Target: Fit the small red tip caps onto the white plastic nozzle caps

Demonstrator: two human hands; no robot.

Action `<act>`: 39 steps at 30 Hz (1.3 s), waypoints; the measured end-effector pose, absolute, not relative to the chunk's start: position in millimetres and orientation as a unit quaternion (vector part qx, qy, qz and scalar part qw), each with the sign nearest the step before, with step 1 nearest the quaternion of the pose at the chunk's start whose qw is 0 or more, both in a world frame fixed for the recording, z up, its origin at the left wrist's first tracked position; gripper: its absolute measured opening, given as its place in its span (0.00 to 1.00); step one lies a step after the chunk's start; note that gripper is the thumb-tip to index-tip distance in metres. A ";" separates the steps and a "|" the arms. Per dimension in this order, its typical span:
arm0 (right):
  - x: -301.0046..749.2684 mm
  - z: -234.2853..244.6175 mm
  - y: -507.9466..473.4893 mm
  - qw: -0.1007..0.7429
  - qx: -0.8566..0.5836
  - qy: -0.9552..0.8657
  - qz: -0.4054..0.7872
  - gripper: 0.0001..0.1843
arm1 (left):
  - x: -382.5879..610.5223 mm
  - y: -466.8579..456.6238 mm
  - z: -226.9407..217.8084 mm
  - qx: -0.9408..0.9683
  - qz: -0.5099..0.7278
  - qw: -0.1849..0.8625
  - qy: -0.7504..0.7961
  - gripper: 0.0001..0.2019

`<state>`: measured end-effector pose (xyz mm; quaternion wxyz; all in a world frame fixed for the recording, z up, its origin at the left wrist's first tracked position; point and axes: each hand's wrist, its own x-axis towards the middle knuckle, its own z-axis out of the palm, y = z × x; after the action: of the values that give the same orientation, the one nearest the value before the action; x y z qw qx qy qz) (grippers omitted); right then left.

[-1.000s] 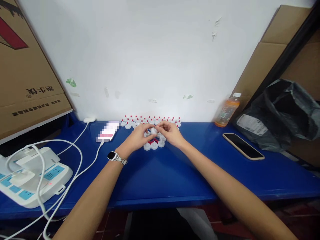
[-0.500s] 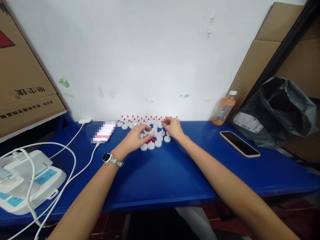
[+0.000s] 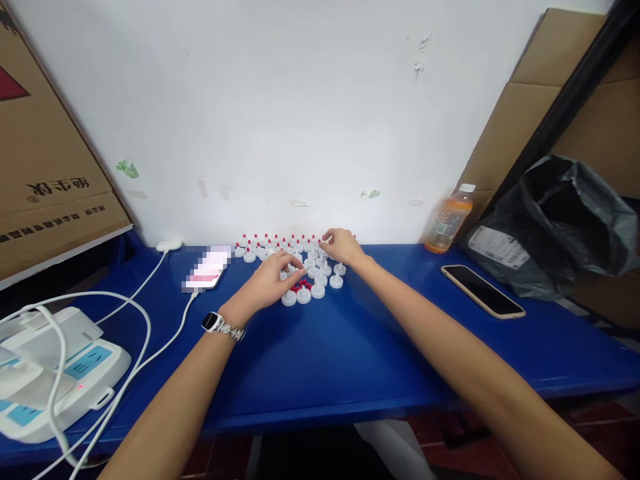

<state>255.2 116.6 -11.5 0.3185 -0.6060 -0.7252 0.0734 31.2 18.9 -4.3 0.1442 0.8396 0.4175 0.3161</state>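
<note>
Several white nozzle caps (image 3: 318, 291) stand on the blue table in front of me, nozzles pointing up. Rows of similar caps with red tips (image 3: 249, 256) stand by the wall. My left hand (image 3: 274, 279) is over the near caps, thumb and fingers apart and curved; some caps are hidden beneath it. At the near caps, between the white discs and that hand, lies a small pile of loose red tips (image 3: 302, 285). My right hand (image 3: 345, 245) is closed in a pinch at a red-tipped white cap in the back rows, its fingertips partly hiding the cap.
A phone with a blurred screen (image 3: 207, 268) and a white power strip (image 3: 95, 373) with cables are on the left. To the right stand an orange drink bottle (image 3: 445, 223), a dark phone (image 3: 483, 291) and a grey plastic bag (image 3: 530, 227). A white wall (image 3: 320, 120) rises behind.
My right hand has moved slightly back towards the wall. My left thumb and fingers have shifted a little over the near caps, showing more of the red tips. The view has tilted slightly.
</note>
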 end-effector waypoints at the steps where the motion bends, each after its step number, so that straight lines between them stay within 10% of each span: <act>1: 253.6 -11.1 119.8 0.303 -0.615 -0.724 0.071 0.10 | 31.2 18.6 -4.4 0.840 0.316 0.145 0.416 0.15; 15: 238.5 -0.1 55.7 0.552 -0.413 -0.636 0.346 0.12 | 37.0 16.0 -7.2 0.815 0.386 0.115 0.417 0.24; 27: 221.3 -6.3 23.9 0.454 -0.410 -0.763 0.208 0.19 | 35.2 15.5 -1.5 0.837 0.377 0.145 0.369 0.19; 39: 202.1 -6.5 37.4 0.489 -0.394 -0.672 0.393 0.28 | 36.3 11.6 13.1 0.792 0.441 0.191 0.376 0.18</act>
<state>202.1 37.4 -6.5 0.4886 -0.3943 -0.6719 0.3929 36.3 11.6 13.1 0.1909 0.7922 0.3764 0.4407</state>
